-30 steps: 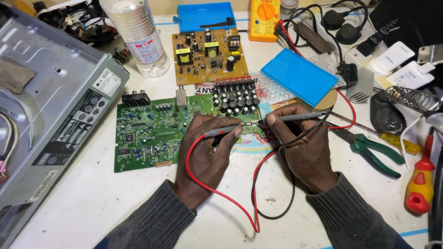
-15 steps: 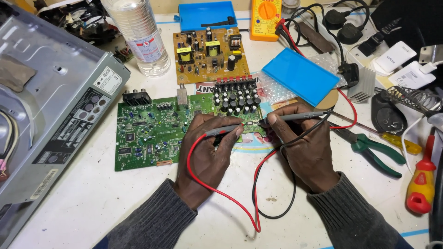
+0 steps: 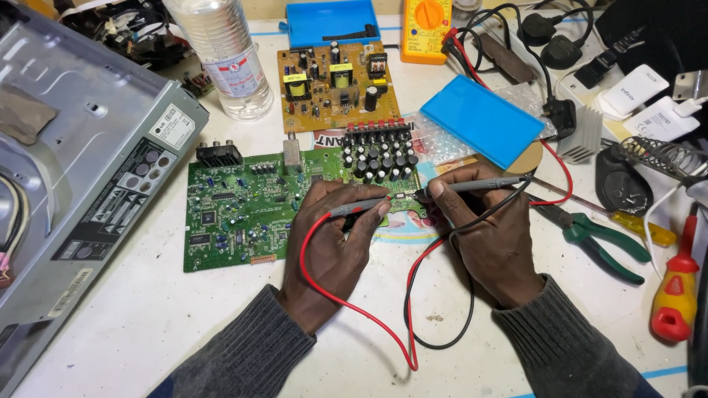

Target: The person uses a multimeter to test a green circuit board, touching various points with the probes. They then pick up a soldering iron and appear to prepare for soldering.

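**Two probes on the green board**

At the centre of the head view, a green circuit board (image 3: 243,210) lies flat on the white table (image 3: 133,324). On its 3 o'clock end stands a cluster of black capacitors (image 3: 377,156). The left hand (image 3: 332,250) rests on the board, fingers curled narrow around a red probe (image 3: 360,207), its tip pointing toward 3 o'clock. The right hand (image 3: 490,239) pinches a black probe (image 3: 476,184) between thumb and forefinger, tip pointing toward 9 o'clock at the board's edge just below the capacitors. Red and black leads loop toward 6 o'clock between the wrists. At 12 o'clock lie a brown circuit board (image 3: 335,85) and an orange multimeter (image 3: 426,28). Green-handled pliers (image 3: 601,239) lie at 3 o'clock, a grey metal chassis (image 3: 81,169) at 9 o'clock.
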